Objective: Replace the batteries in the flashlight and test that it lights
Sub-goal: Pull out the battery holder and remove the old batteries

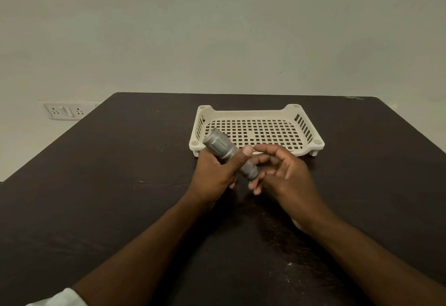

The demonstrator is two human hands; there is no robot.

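Nearest, a bit of white sleeve (56, 299) shows at the lower left, and two bare forearms reach out over the dark table (108, 185). The left hand (213, 175) is wrapped around the middle of a grey flashlight (228, 152), thumb laid across the top of the barrel. The flashlight is held above the table, tilted, with its wide head up and to the left and its narrow tail down to the right. The right hand (282, 172) sits at that tail end, fingers loosely curled near it; I cannot tell whether they grip the tail or only touch it. Just behind the hands a cream plastic tray (255, 113) with a perforated floor stands on the table. Farther off, against the plain wall, a white socket plate (65, 111) sits left of the table.
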